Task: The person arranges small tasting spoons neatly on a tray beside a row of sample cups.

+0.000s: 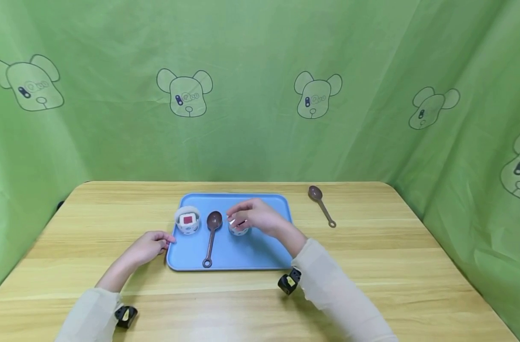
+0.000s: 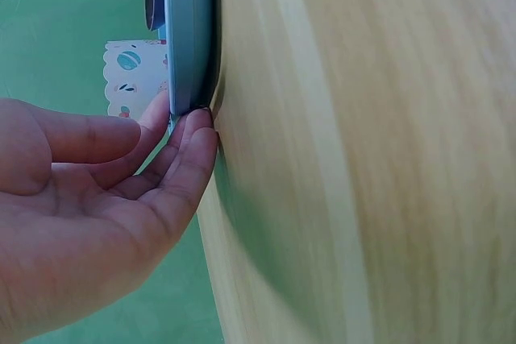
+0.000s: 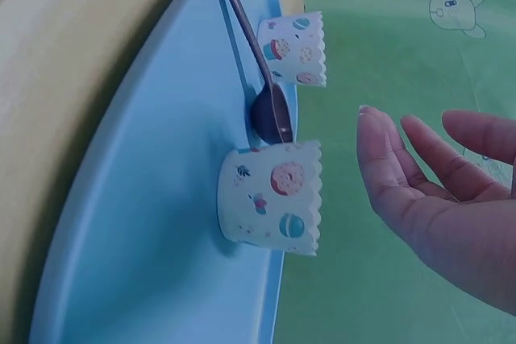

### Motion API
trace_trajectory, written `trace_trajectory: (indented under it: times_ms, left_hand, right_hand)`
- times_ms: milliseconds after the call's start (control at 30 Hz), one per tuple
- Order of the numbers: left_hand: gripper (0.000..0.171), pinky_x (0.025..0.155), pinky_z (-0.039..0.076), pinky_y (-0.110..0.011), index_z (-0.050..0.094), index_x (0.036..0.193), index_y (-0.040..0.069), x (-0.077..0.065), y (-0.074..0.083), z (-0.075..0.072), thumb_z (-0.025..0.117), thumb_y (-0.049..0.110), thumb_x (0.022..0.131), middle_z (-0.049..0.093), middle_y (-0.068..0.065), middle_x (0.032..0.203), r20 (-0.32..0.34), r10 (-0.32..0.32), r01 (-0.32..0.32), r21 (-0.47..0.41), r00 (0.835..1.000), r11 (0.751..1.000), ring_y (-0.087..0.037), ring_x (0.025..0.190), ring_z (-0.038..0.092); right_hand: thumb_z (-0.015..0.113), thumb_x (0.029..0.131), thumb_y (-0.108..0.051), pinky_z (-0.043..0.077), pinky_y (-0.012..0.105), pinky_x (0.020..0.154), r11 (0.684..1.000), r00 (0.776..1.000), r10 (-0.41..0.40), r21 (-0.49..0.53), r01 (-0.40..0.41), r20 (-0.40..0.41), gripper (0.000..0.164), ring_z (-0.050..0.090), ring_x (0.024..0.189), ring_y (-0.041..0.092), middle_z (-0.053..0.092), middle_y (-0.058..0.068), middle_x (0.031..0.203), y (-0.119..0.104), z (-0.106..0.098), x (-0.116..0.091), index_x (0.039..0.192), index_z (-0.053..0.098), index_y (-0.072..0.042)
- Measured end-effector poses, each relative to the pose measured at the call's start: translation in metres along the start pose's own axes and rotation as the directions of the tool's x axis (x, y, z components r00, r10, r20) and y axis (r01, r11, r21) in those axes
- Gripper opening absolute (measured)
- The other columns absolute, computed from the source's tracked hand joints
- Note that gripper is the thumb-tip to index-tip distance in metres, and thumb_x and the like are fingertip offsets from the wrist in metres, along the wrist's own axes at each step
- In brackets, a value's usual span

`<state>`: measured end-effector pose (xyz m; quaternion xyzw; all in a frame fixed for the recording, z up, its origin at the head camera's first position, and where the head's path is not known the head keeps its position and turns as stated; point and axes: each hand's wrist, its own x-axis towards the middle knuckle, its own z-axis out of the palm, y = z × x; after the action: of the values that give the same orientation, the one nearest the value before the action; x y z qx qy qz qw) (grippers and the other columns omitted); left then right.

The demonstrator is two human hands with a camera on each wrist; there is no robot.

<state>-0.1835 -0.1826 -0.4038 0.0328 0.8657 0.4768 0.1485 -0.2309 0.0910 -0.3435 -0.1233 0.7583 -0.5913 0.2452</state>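
Observation:
My left hand [image 1: 148, 248] is at the left edge of a blue tray [image 1: 260, 254], and its fingertips touch the rim near the corner; the thumb stays off it in the left wrist view. Over a patterned paper baking cup [image 3: 270, 199] hovers my right hand [image 3: 451, 175], fingers loosely bent, nothing visible between them. In the head view that hand partly hides the cup. A second paper cup [image 1: 188, 228] at the tray's left holds a white piece with a red square [image 1: 187, 220]. Between the two cups lies a brown spoon [image 1: 211, 240], bowl toward the back.
Another brown spoon [image 1: 322, 207] lies on the wooden table [image 1: 371, 266], right of the tray. A green curtain [image 1: 251, 142] with mouse-like drawings hangs behind the table and at its sides. Each wrist carries a small black device [image 1: 289, 282].

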Motion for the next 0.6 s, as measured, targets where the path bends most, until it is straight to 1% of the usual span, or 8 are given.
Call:
trace_trajectory:
  times_ms: [167, 267, 400, 600]
  left_hand:
    - [0.027, 0.075, 0.047, -0.036, 0.055, 0.101, -0.015, 0.000, 0.000, 0.000, 0.033, -0.008, 0.087, 0.056, -0.021, 0.097, -0.003, -0.001, 0.001, 0.007, 1.000, 1.000, -0.024, 0.087, 0.053]
    - [0.027, 0.076, 0.047, -0.036, 0.055, 0.101, -0.015, 0.000, 0.001, 0.000, 0.033, -0.008, 0.087, 0.056, -0.022, 0.098, -0.003, 0.000, 0.000, 0.012, 1.000, 1.000, -0.025, 0.087, 0.054]
    - [0.027, 0.075, 0.047, -0.036, 0.055, 0.101, -0.015, 0.001, 0.001, 0.000, 0.033, -0.008, 0.087, 0.056, -0.021, 0.098, -0.002, -0.002, 0.002, 0.013, 1.000, 1.000, -0.024, 0.087, 0.053]
    - [0.027, 0.075, 0.047, -0.036, 0.055, 0.101, -0.015, 0.001, 0.001, 0.000, 0.033, -0.008, 0.087, 0.056, -0.021, 0.098, -0.004, -0.007, 0.007, 0.013, 1.000, 1.000, -0.025, 0.087, 0.053]
  right_hand:
    - [0.045, 0.089, 0.004, 0.049, 0.042, 0.081, 1.000, 1.000, -0.021, -0.004, 0.021, -0.002, 0.029, 0.057, 0.093, 0.039, 0.058, 0.026, 0.104, -0.002, -0.007, -0.003, 0.114, 0.052, 0.016]
    - [0.043, 0.090, 0.002, 0.049, 0.041, 0.080, 1.000, 1.000, -0.021, -0.007, 0.021, -0.011, 0.029, 0.058, 0.092, 0.035, 0.058, 0.026, 0.103, -0.003, -0.013, -0.005, 0.114, 0.052, 0.016]
    - [0.045, 0.092, -0.001, 0.049, 0.039, 0.080, 0.999, 0.999, -0.018, -0.037, 0.017, -0.034, 0.029, 0.059, 0.091, 0.030, 0.060, 0.023, 0.102, -0.002, -0.021, -0.007, 0.115, 0.053, 0.014]
    - [0.047, 0.091, -0.001, 0.049, 0.040, 0.081, 0.999, 0.998, -0.019, -0.040, 0.017, -0.059, 0.028, 0.059, 0.093, 0.033, 0.059, 0.025, 0.105, -0.003, -0.031, -0.010, 0.114, 0.054, 0.013]
